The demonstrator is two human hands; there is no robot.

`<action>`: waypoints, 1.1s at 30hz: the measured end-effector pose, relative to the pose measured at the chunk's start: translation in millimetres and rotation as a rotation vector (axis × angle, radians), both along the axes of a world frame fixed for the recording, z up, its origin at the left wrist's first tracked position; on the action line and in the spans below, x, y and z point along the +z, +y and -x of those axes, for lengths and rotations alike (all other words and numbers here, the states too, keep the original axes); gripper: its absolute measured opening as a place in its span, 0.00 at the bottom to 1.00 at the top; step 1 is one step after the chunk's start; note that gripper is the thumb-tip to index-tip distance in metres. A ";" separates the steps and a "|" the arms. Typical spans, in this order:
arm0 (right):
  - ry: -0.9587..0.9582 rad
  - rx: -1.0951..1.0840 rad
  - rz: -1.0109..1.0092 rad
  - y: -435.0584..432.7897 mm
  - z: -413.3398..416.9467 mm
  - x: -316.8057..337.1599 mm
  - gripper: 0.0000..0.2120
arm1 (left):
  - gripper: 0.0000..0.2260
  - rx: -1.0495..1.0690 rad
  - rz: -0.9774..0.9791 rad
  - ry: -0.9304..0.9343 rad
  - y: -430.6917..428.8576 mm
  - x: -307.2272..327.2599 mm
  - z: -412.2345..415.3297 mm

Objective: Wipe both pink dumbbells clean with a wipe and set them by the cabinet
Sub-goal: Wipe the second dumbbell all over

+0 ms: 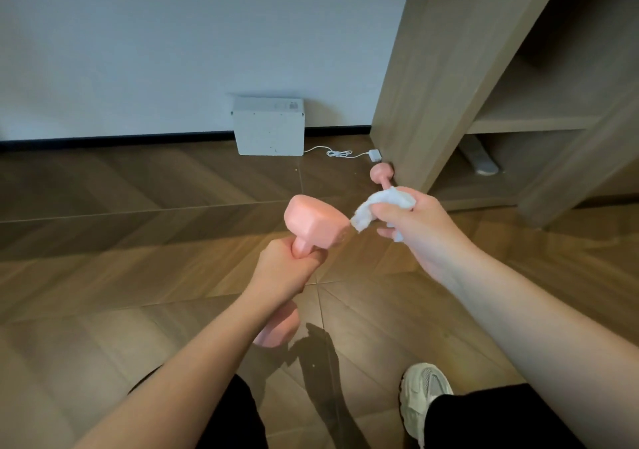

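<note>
Far left of centre, a white box (269, 127) sits on the wood floor (138, 189) against the wall (173, 34). Its white cable (337, 153) runs right to a small adapter (375, 155) by the cabinet's foot.

Centre, nearer: left hand (287, 267) is a tight fist round the handle of the held dumbbell (316, 222), fingers fully curled. The dumbbell is matte pale pink & smooth, w/ blocky rounded-corner heads & a thin handle. Its long axis runs near to far, tilted up, top head leaning a bit right. The lower head pokes out under the left forearm, partly hidden. It's up in the air, well apart from the cabinet.

Just right of the top head is the wipe (382, 205): white, crumpled, its tip touching the head's right edge. The right hand (416, 232) pinches the wipe, thumb on top, fingers curled under.

Beyond that hand lies the floor dumbbell (379, 173), same pink, flat on the floor just beside the left corner of the cabinet (432, 85). Its axis goes far-left to near-right. Only 1 head + a bit of handle are vis.; the rest is behind the wipe.

The cabinet is light wood w/ open shelves, on the right. Near right is a pale shoe (423, 403).

Count: 2 dumbbells, 1 wipe, 2 hands, 1 cabinet, 1 box, 1 shoe.
</note>
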State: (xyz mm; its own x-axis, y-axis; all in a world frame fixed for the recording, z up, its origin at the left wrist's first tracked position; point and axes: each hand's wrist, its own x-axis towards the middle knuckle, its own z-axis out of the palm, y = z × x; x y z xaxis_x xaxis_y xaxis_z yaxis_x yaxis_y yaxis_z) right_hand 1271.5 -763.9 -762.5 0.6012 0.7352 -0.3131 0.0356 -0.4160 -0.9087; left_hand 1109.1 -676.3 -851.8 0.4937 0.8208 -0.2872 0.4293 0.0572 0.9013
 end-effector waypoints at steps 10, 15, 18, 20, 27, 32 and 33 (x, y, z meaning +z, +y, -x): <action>-0.298 -0.083 0.049 -0.2 -15.0 -12.9 0.16 | 0.10 -0.027 0.040 -0.043 -20.7 5.3 8.2; -0.204 0.206 -0.002 -9.6 -3.0 -9.5 0.10 | 0.08 -0.072 -0.025 0.048 -26.5 0.5 10.2; -0.092 0.376 -0.047 -14.1 8.8 -0.8 0.16 | 0.10 -0.060 0.009 0.065 -27.0 -0.9 12.1; -0.066 0.474 -0.091 -16.5 13.3 3.3 0.20 | 0.11 -0.059 0.021 0.071 -25.2 0.0 14.0; -0.066 0.692 -0.212 -22.1 26.8 -3.6 0.21 | 0.20 0.022 0.068 -0.025 -24.4 8.6 17.3; -0.182 0.633 -0.121 -10.6 24.8 -10.8 0.21 | 0.13 0.105 0.059 -0.106 -27.5 8.6 14.1; -0.246 0.659 -0.134 -12.0 26.4 -10.8 0.21 | 0.15 0.111 0.046 -0.096 -25.7 7.9 13.3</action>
